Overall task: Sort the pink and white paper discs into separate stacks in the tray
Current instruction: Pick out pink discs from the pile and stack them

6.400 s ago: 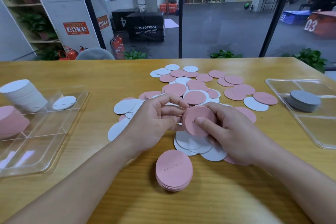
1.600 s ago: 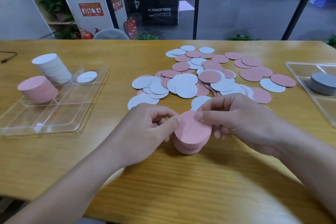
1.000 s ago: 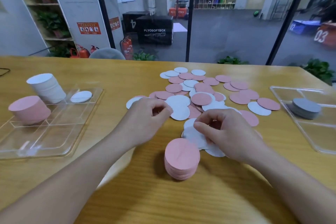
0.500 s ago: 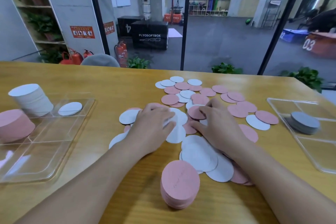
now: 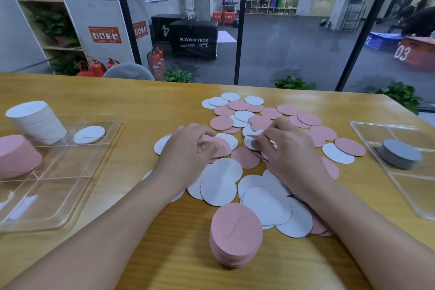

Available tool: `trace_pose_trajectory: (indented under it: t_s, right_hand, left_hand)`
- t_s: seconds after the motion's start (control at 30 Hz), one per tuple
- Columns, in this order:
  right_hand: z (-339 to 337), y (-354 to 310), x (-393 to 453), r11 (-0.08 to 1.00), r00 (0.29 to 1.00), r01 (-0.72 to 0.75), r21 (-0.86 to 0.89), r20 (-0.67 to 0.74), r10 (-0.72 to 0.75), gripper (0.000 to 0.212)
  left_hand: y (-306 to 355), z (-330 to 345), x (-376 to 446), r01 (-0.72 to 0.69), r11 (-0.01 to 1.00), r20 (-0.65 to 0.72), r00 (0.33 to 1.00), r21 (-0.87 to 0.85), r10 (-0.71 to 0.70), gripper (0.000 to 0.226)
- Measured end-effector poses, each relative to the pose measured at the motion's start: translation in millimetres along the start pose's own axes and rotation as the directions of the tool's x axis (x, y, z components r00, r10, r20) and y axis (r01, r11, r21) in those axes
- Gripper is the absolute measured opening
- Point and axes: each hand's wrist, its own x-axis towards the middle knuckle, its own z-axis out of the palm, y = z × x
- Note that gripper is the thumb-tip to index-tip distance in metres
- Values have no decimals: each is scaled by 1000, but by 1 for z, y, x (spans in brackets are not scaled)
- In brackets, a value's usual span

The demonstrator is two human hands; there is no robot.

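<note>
Head: grey stack (image 5: 400, 153) (right tray (image 5: 400, 195))

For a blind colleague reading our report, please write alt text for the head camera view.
Two hands, left hand and right hand, reach into a loose pile of discs, pink and white, on a wooden table, with a small pink stack nearest the camera. A clear tray at left holds a tall white stack and a pink one.

Both hands have left the small pink stack (image 5: 236, 235) at lower centre. The left hand (image 5: 188, 153) and right hand (image 5: 286, 150) now work the loose discs (image 5: 244, 139) mid-frame.
</note>
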Motion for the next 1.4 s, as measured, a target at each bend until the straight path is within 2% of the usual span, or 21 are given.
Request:
trace_pose_trajectory:
  t_s: [0.1, 0.13, 0.2, 0.3, 0.37, 0.4, 0.53, 0.6, 0.7, 0.8, 0.83, 0.9, 0.97, 1.07, 1.1, 1.2, 1.3, 1.4]
  right_hand:
    - [-18, -5, -8, 999, 998, -2, 43, -57, 4, 22]
    - [-25, -6, -11, 995, 997, -50, 91, -49, 55, 18]
    - [-35, -6, -20, 944, 974, -218, 249, 2, 225, 27]
    - [-46, -2, -33, 742, 885, -466, 483, 228, 407, 36]
    - [-48, -1, -39, 578, 826, -563, 591, 370, 426, 27]
    - [-49, -1, -40, 540, 815, -578, 612, 403, 416, 22]
    - [-52, -6, -43, 604, 832, -552, 575, 427, 354, 5]
    - [-53, -10, -44, 636, 841, -533, 558, 433, 325, 8]
    - [-56, -17, -44, 583, 818, -569, 580, 476, 324, 18]
    - [-61, -23, -45, 576, 806, -577, 578, 517, 288, 18]
    - [-62, -25, -45, 566, 809, -573, 593, 520, 274, 19]
    - [-61, -26, -45, 515, 811, -575, 635, 527, 256, 17]
    - [-60, -23, -46, 501, 812, -574, 648, 528, 247, 14]
    - [-59, -18, -46, 572, 820, -548, 611, 526, 223, 10]
    - [-59, -18, -47, 585, 826, -538, 607, 520, 219, 11]
    - [-54, -17, -48, 656, 867, -472, 589, 446, 223, 14]
    - [-49, -17, -48, 713, 904, -407, 571, 366, 222, 12]
    - [-46, -18, -49, 704, 894, -407, 582, 412, 176, 14]
  left_hand:
    - [0, 2, 6, 62, 979, 29, 997, 195, -69, 37]
    - [1, 3, 7, 81, 967, 52, 994, 242, -97, 41]
    - [1, 5, 7, 74, 946, 83, 991, 314, -106, 42]
    - [3, 4, 4, 53, 962, 71, 995, 269, -75, 40]
    - [4, 1, 2, 18, 970, 49, 998, 241, -31, 32]
    - [3, 0, 1, -2, 975, 49, 999, 223, -9, 26]
    - [2, 0, -1, -11, 993, 62, 998, 119, 3, 31]
    - [2, 0, -3, 0, 999, 25, 1000, 32, 0, 26]
    - [8, -8, -4, 69, 956, 20, 998, -284, -66, 11]
    - [21, -23, -8, 72, 892, 35, 997, -447, -63, 6]
    - [24, -25, -8, 66, 872, 43, 998, -484, -51, 6]
    - [28, -26, -11, 85, 832, 93, 995, -549, -41, 22]
    - [27, -23, -12, 101, 834, 147, 989, -542, -25, 32]
    - [24, -19, -15, 79, 878, 187, 982, -472, 12, 14]
    - [25, -19, -15, 85, 874, 206, 978, -479, 18, 21]
    - [27, -20, -15, 103, 853, 234, 972, -512, 24, 37]
    - [35, -21, -16, 140, 804, 284, 958, -578, 37, 29]
    - [44, -18, -22, 162, 747, 361, 926, -645, 111, 20]
